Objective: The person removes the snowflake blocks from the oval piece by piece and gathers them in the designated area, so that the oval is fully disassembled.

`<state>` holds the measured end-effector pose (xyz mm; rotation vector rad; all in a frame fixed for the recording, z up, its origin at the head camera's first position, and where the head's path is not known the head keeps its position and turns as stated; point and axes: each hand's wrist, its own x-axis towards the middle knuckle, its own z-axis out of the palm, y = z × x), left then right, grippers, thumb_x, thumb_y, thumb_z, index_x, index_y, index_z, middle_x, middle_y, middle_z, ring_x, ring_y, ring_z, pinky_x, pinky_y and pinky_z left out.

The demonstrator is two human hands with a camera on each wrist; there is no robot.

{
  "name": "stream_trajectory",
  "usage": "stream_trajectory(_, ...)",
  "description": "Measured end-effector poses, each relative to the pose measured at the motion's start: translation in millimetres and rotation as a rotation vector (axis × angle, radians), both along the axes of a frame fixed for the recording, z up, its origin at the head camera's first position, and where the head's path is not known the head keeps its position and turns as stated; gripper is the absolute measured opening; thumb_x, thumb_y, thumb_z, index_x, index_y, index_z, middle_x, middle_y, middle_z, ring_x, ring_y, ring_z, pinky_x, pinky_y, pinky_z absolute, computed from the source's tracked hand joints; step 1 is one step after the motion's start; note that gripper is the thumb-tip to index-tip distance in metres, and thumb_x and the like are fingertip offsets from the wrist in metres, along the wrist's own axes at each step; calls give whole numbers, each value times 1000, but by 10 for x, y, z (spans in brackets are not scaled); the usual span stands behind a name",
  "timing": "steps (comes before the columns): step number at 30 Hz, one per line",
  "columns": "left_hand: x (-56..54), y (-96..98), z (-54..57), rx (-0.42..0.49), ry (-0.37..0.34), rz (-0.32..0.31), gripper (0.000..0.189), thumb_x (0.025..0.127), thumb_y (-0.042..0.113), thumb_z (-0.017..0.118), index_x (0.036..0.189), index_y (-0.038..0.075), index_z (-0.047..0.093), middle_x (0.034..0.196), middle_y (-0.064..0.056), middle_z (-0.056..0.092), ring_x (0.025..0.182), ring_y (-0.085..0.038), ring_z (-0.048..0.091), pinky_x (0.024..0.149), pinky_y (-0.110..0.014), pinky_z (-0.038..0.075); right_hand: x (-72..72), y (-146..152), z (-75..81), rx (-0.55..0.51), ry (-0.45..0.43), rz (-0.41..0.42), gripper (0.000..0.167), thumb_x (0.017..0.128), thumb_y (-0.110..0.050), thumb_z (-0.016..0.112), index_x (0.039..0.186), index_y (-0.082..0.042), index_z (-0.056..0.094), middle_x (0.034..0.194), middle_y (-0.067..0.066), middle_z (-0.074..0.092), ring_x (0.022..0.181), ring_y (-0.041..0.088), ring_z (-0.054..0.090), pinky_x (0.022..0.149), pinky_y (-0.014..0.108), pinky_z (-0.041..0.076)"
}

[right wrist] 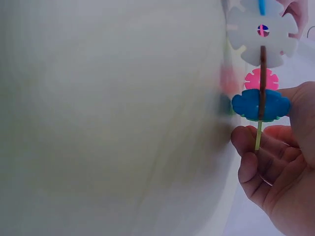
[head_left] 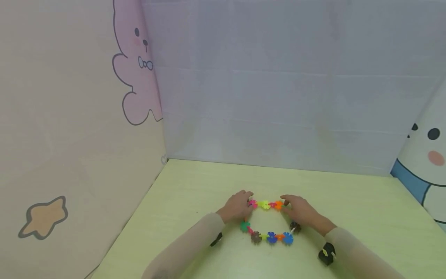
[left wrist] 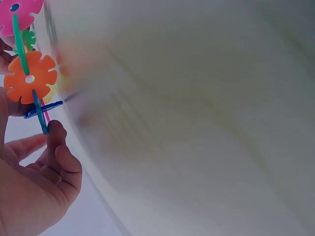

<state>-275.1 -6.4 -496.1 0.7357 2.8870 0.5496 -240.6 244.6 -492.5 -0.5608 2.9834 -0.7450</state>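
A closed loop of linked plastic snowflake discs (head_left: 271, 238) in many colours lies on the pale yellow table. My left hand (head_left: 238, 205) grips the loop's far left side, near a pink disc (head_left: 253, 204). Seen from the left wrist, its curled fingers meet a teal disc (left wrist: 39, 112) beside an orange one (left wrist: 30, 78). On the far right side my right hand (head_left: 301, 211) holds the loop next to an orange disc (head_left: 278, 205). The right wrist view has thumb and fingers about a blue disc (right wrist: 261, 104), below a white disc (right wrist: 261, 34). Both hands cover some discs.
The table (head_left: 195, 178) meets a white cloth wall (head_left: 278, 97) at the back. Another cloth (head_left: 69, 135) with printed figures stands along the left, and a printed one (head_left: 428, 170) on the right. Dark wrist devices (head_left: 326, 254) sit under the sleeves.
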Motion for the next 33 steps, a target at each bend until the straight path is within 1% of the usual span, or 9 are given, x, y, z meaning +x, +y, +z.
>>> stream_trajectory(3, 36, -34, 1, -27, 21, -31, 42, 92, 28, 57, 131, 13, 55, 104, -2, 56, 77, -11, 49, 71, -27, 46, 28, -48, 1, -5, -5, 15, 43, 90, -13, 63, 127, 4, 53, 101, 8, 65, 90, 25, 61, 76, 41, 48)
stream_trajectory(6, 74, -59, 22, -37, 19, -54, 37, 92, 28, 57, 126, 14, 58, 104, -2, 55, 77, -11, 49, 69, -26, 45, 56, -99, 7, -14, -10, 22, 42, 90, -14, 64, 127, 4, 54, 102, 8, 65, 94, 27, 61, 80, 44, 48)
stream_trajectory(10, 105, -83, 45, -19, -10, -54, 35, 89, 28, 60, 122, 14, 61, 101, -1, 54, 74, -12, 49, 66, -25, 44, 75, -161, 10, 1, 1, 29, 42, 89, -18, 66, 125, 1, 57, 103, 7, 65, 96, 26, 61, 84, 46, 47)
stream_trajectory(15, 88, -114, 41, 2, 29, -60, 35, 89, 27, 65, 120, 13, 62, 100, -2, 55, 75, -12, 50, 69, -24, 45, 62, -212, 30, 33, 17, 68, 41, 87, -21, 69, 121, 0, 61, 107, 9, 65, 99, 28, 60, 87, 47, 46)
stream_trajectory(18, 70, -134, 44, -6, 61, -66, 33, 89, 27, 66, 119, 13, 63, 100, -2, 56, 76, -12, 51, 71, -24, 46, 37, -227, 59, 34, 7, 78, 38, 86, -21, 70, 118, -1, 62, 107, 9, 65, 99, 29, 60, 86, 47, 46)
stream_trajectory(23, 67, -162, 85, -8, 60, -55, 30, 90, 27, 65, 116, 13, 64, 98, -2, 56, 74, -13, 50, 69, -25, 46, 2, -232, 90, 13, -29, 79, 35, 86, -20, 70, 116, -2, 63, 102, 4, 65, 93, 24, 60, 81, 43, 48)
stream_trajectory(27, 72, -173, 100, 2, 54, -53, 28, 90, 26, 66, 115, 13, 64, 97, -2, 55, 72, -12, 50, 68, -25, 45, -19, -230, 89, -2, -34, 92, 33, 86, -19, 70, 115, -3, 64, 98, 0, 64, 85, 18, 59, 74, 38, 49)
stream_trajectory(29, 64, -170, 88, -4, 66, -64, 25, 90, 24, 65, 113, 13, 64, 96, -1, 54, 71, -12, 49, 67, -24, 45, -27, -233, 83, -2, -30, 97, 32, 86, -18, 70, 114, -4, 64, 97, 0, 64, 83, 16, 58, 72, 37, 49)
stream_trajectory(33, 48, -148, 63, -33, 98, -90, 21, 90, 21, 61, 108, 12, 63, 94, -1, 54, 67, -11, 47, 64, -23, 43, -46, -253, 80, -2, -24, 104, 30, 86, -15, 70, 112, -2, 64, 99, 3, 64, 82, 16, 59, 74, 37, 49)
